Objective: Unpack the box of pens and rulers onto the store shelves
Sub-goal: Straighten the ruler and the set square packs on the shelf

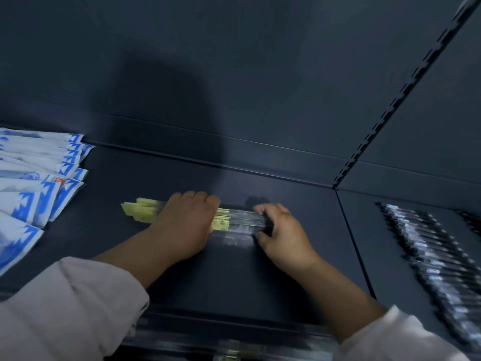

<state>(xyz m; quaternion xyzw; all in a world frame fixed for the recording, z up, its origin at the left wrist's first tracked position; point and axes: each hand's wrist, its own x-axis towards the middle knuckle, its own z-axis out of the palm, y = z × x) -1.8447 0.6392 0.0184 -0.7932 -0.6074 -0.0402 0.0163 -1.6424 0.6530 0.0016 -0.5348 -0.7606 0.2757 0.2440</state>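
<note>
Left hand (186, 225) is flat-backed and palm down, fingers bent over the far edge of the bundle of rulers (239, 221), clamped on its middle-left stretch; right hand (279, 230) sits at the bundle's right end, fingers curled over the top and thumb on the near side, pinching that end; so both hands are closed on the one bundle, neither free.

The bundle lies directly under the hands, long axis running left to right across the shelf (234, 277), roughly parallel to the back wall; its yellow card ends poke out left of the left hand, the clear sleeves show between the two hands; whether it rests fully on the shelf or hovers a touch above, I cannot tell through the blur.

My read: this is the set-down and squaring-up; the release needs both hands to let go together so the stack does not fan out.

Further out: blue-and-white packets (39, 194) fanned at far left, well apart; black pens (437, 259) laid in a row in the right-hand bay, beyond the shelf seam.
</note>
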